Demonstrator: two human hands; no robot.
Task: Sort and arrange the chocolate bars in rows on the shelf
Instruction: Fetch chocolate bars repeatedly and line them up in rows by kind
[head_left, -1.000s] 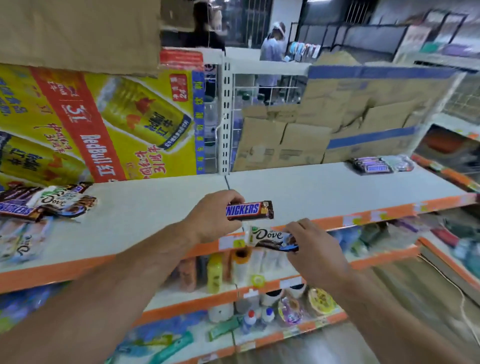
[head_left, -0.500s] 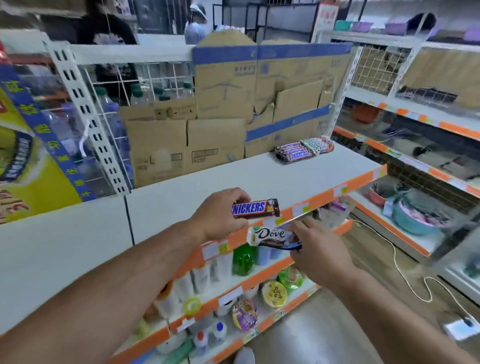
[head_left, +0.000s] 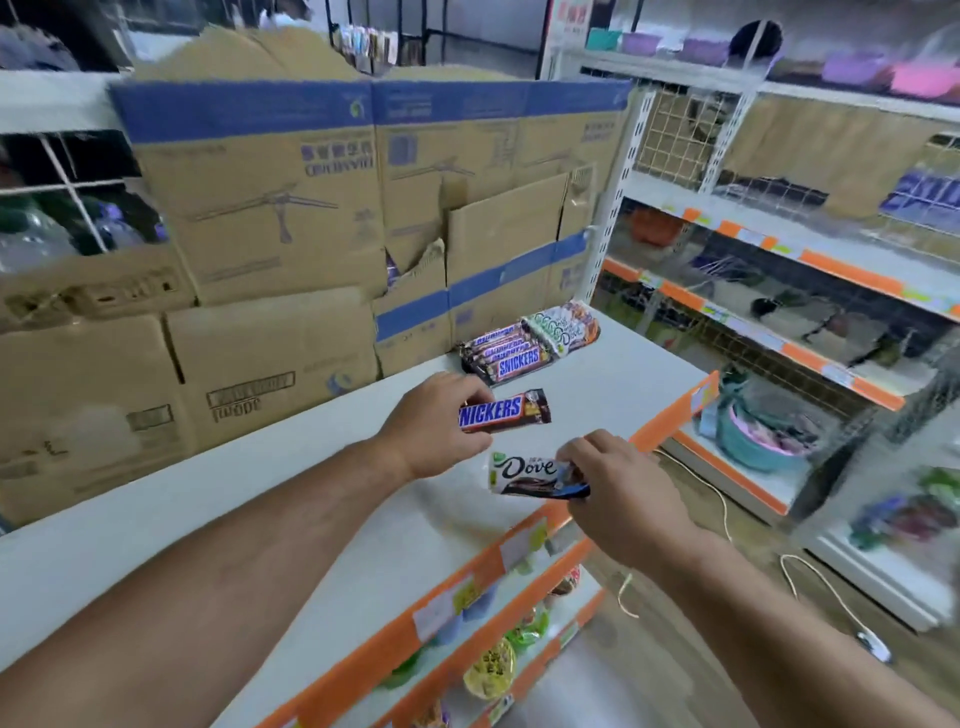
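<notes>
A shop: long white shelves (head_left: 260, 493) edged with orange price-label strips (head_left: 660, 426), cardboard cartons (head_left: 270, 208) stacked behind, Snickers bars (head_left: 511, 358) laid out, packaged goods (head_left: 491, 673) on lower tiers.

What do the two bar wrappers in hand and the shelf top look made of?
Snickers bar and Dove bar: glossy printed film, probably plastic or foil; slight sheen, crimped ends. Shelf: smooth matt white, likely painted metal; no grain visible.
</notes>
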